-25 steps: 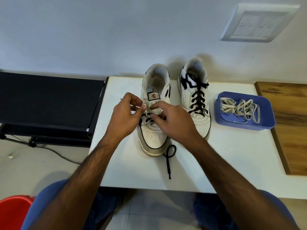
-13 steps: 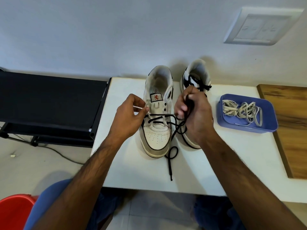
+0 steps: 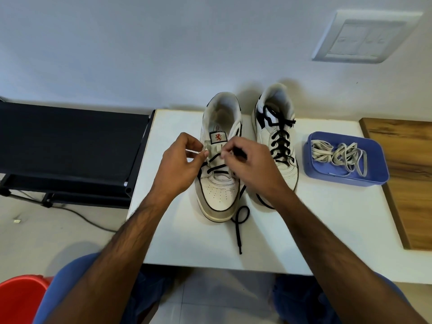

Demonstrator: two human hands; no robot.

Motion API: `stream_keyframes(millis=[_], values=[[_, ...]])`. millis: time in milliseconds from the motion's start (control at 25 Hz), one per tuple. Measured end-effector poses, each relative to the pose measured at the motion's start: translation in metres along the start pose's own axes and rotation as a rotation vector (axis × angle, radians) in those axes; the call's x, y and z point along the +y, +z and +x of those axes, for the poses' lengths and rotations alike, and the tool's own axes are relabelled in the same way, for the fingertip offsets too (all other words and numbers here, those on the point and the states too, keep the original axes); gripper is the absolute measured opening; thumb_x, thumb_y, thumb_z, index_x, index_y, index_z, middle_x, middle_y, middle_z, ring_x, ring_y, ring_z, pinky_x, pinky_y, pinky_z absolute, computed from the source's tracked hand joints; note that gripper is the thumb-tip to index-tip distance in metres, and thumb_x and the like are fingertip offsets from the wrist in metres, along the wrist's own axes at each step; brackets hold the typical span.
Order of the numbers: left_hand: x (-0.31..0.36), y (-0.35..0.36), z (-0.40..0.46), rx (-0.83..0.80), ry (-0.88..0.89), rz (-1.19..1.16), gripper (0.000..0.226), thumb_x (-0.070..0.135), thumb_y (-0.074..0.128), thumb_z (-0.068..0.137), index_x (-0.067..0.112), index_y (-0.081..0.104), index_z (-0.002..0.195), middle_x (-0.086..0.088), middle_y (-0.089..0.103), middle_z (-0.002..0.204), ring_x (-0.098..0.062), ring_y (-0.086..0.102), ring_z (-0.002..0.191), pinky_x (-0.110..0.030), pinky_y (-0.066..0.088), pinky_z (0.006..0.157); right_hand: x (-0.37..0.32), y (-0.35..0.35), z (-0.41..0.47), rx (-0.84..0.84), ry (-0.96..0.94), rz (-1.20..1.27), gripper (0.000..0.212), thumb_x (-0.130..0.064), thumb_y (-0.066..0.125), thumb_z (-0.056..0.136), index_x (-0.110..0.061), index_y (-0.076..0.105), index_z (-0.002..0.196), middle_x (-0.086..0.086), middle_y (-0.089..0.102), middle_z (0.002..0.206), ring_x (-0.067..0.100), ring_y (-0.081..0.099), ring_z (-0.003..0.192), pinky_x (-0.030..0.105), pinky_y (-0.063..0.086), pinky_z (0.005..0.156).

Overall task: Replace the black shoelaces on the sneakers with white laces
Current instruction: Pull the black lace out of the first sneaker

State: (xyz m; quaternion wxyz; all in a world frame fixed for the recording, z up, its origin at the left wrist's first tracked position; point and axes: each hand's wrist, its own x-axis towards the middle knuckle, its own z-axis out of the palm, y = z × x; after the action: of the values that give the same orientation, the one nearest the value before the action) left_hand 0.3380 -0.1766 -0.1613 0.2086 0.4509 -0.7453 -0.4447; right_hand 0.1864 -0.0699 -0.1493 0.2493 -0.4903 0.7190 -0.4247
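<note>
1. The near sneaker (image 3: 221, 164) stands on the white tabletop (image 3: 304, 230), toe toward the person; its black lace (image 3: 239, 224) is out of the upper eyelets, still crosses the lower ones, and its free end trails off the toe onto the tabletop.
2. The left hand (image 3: 180, 167) pinches the eyelet edge on the left side of that sneaker, thumb and forefinger pressed together.
3. The right hand (image 3: 252, 164) has curled fingers pinching a run of the black lace over the tongue.
4. The second sneaker (image 3: 278, 146), just right of the near sneaker, remains fully laced in black.
5. Farther right of the near sneaker, the blue tray (image 3: 378, 164) holds the white laces (image 3: 339, 155) in a loose tangle.
6. Risks, as I judge them: a hard pull could drag the light sneaker across the tabletop if the left hand's pinch slips; the lace tip may snag in an eyelet; the trailing loop by the toe could tighten into a knot; the tangled white laces may come out together.
</note>
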Motion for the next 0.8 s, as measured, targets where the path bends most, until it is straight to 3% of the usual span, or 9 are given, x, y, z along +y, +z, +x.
stream_keyframes(millis=[80, 160, 240, 320, 400, 480, 560, 680, 800], values=[[0.000, -0.001, 0.000, -0.003, -0.010, 0.006, 0.019, 0.032, 0.068, 0.096, 0.022, 0.055, 0.107, 0.017, 0.064, 0.104, 0.009, 0.060, 0.089, -0.011, 0.043, 0.066, 0.000, -0.009, 0.004, 0.101, 0.036, 0.555, 0.012, -0.006, 0.053, 0.096, -0.008, 0.061, 0.087, 0.003, 0.061, 0.078, 0.007, 0.058, 0.070, 0.021, 0.047, 0.065], [-0.001, 0.000, 0.001, -0.003, -0.015, 0.017, 0.020, 0.032, 0.068, 0.096, 0.023, 0.055, 0.108, 0.017, 0.064, 0.105, 0.010, 0.060, 0.088, -0.011, 0.043, 0.066, 0.001, -0.021, 0.009, 0.156, 0.078, 1.040, 0.015, -0.007, 0.043, 0.089, -0.011, 0.056, 0.082, 0.004, 0.060, 0.077, 0.012, 0.056, 0.069, 0.023, 0.044, 0.065], [-0.003, 0.001, 0.002, -0.002, -0.009, 0.020, 0.021, 0.033, 0.068, 0.096, 0.023, 0.055, 0.109, 0.015, 0.064, 0.109, 0.009, 0.060, 0.090, -0.013, 0.044, 0.068, 0.004, -0.029, 0.011, 0.079, 0.106, 1.190, 0.014, -0.010, 0.037, 0.086, -0.011, 0.048, 0.076, 0.006, 0.051, 0.062, 0.016, 0.045, 0.053, 0.024, 0.038, 0.054], [-0.003, 0.003, 0.001, 0.006, 0.021, 0.028, 0.024, 0.035, 0.067, 0.096, 0.023, 0.053, 0.113, 0.013, 0.061, 0.117, 0.005, 0.061, 0.093, -0.017, 0.047, 0.070, 0.003, -0.034, 0.010, -0.053, 0.149, 1.110, 0.012, -0.009, 0.038, 0.081, -0.010, 0.045, 0.072, 0.006, 0.034, 0.057, 0.011, 0.030, 0.043, 0.020, 0.027, 0.042], [-0.004, 0.005, -0.002, 0.032, 0.133, 0.098, 0.029, 0.036, 0.065, 0.098, 0.025, 0.050, 0.120, 0.014, 0.050, 0.126, -0.001, 0.062, 0.099, -0.026, 0.054, 0.074, 0.004, -0.042, 0.008, -0.219, 0.152, 0.917, 0.013, -0.007, 0.039, 0.074, -0.011, 0.050, 0.068, 0.010, 0.030, 0.062, 0.010, 0.028, 0.045, 0.019, 0.025, 0.042], [-0.006, 0.007, -0.005, 0.064, 0.300, 0.204, 0.029, 0.031, 0.064, 0.099, 0.024, 0.051, 0.123, 0.012, 0.042, 0.129, -0.008, 0.056, 0.110, -0.034, 0.057, 0.077, 0.006, -0.050, 0.004, -0.394, 0.048, 0.569, 0.014, -0.009, 0.041, 0.075, -0.010, 0.053, 0.067, 0.016, 0.032, 0.063, 0.013, 0.033, 0.051, 0.022, 0.028, 0.048], [-0.005, 0.009, -0.007, 0.073, 0.448, 0.317, 0.025, 0.025, 0.066, 0.098, 0.022, 0.058, 0.121, 0.004, 0.042, 0.138, -0.016, 0.049, 0.120, -0.036, 0.052, 0.085, 0.010, -0.053, -0.002, -0.504, -0.022, 0.137, 0.024, -0.024, 0.045, 0.081, -0.006, 0.051, 0.067, 0.006, 0.040, 0.062, 0.012, 0.037, 0.056, 0.026, 0.030, 0.054], [-0.004, 0.014, -0.009, 0.021, 0.545, 0.484, 0.018, 0.031, 0.069, 0.095, 0.023, 0.067, 0.110, -0.002, 0.039, 0.152, -0.026, 0.041, 0.131, -0.039, 0.039, 0.096, 0.019, -0.043, -0.005, -0.469, -0.072, -0.312, 0.040, -0.046, 0.054, 0.089, -0.012, 0.052, 0.067, 0.001, 0.048, 0.064, 0.014, 0.045, 0.059, 0.038, 0.036, 0.058], [-0.004, 0.017, -0.011, -0.019, 0.520, 0.505, 0.017, 0.036, 0.075, 0.089, 0.025, 0.071, 0.102, 0.003, 0.034, 0.158, -0.023, 0.035, 0.136, -0.038, 0.035, 0.098, 0.019, -0.032, -0.004, -0.295, -0.067, -0.385, 0.023, -0.042, 0.061, 0.096, -0.022, 0.060, 0.086, -0.007, 0.057, 0.079, 0.007, 0.054, 0.072, 0.035, 0.043, 0.062]])
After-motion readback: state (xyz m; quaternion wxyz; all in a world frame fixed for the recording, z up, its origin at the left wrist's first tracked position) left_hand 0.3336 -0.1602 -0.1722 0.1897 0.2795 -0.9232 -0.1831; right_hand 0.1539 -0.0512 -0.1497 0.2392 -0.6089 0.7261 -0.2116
